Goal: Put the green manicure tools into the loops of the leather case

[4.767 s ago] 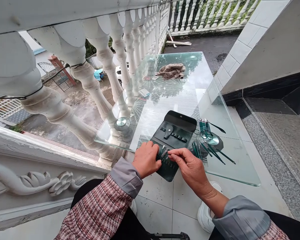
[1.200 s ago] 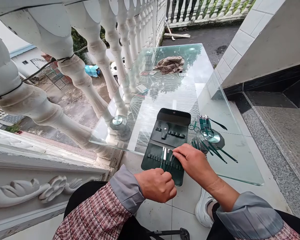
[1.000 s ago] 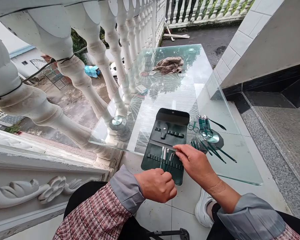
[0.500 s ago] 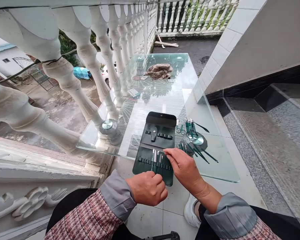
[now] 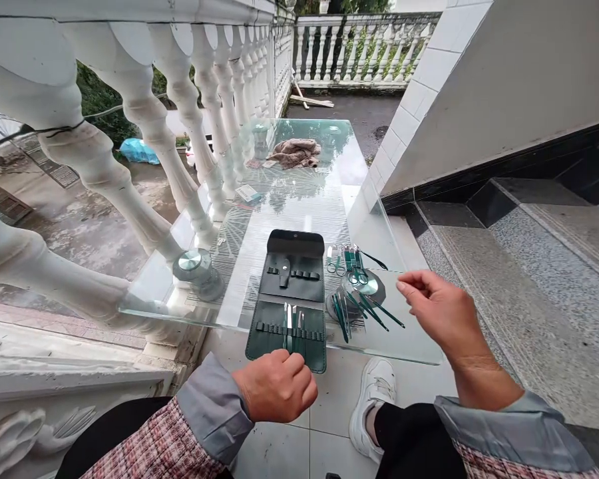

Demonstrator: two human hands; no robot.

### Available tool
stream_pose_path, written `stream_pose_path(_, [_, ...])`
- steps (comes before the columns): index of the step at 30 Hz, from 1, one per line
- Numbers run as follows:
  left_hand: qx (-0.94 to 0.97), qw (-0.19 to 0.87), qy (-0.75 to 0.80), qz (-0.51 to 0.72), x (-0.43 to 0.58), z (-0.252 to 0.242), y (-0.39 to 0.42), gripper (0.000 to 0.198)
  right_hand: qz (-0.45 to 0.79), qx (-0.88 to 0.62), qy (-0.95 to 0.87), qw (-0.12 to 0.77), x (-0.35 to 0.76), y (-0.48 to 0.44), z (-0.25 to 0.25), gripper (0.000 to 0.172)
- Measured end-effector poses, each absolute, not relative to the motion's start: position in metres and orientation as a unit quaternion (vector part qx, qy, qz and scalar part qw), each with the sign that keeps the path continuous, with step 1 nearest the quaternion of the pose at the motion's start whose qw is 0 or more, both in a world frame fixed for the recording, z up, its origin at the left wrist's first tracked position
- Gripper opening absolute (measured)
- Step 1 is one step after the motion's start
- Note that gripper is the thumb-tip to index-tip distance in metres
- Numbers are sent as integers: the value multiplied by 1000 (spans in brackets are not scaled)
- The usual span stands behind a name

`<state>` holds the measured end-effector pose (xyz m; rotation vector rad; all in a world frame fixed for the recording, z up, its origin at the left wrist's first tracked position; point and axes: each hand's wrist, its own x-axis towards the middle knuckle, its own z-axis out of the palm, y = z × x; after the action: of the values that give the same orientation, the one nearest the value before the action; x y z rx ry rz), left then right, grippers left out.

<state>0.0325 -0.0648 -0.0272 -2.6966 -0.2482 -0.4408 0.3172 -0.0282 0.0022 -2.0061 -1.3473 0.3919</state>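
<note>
A dark green tool case lies unfolded on the near edge of a glass table. Its lower half hangs over the edge. Three slim metal tools stand in its lower row of loops. My left hand is closed in a fist on the case's near edge. My right hand hovers off to the right, above the table's near right corner. Its fingers are loosely curled and hold nothing. Loose green-handled tools and small scissors lie beside the case, between it and my right hand.
A white balustrade runs close along the table's left side. A crumpled brown cloth and a small card lie at the far end. A tiled wall and a stone step stand on the right. My white shoe is under the table.
My right hand has let go of the tool in the case and swung out to the right, empty. My left fist stays on the case's near edge. The view has tilted rightward.
</note>
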Motion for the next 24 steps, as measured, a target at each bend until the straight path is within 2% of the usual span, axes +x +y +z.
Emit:
stream_pose_path(7, [-963, 194, -78, -169, 44, -27, -63, 6, 158, -714, -658, 177, 316, -25, -15, 14])
stream_pose_path(14, [-959, 174, -32, -222, 53, -26, -63, 10, 113, -693, -695, 153, 314, -23, -28, 11])
stream_pose_path(24, [-953, 145, 27, -263, 62, -35, -62, 13, 59, -681, -722, 108, 312, -25, -31, 14])
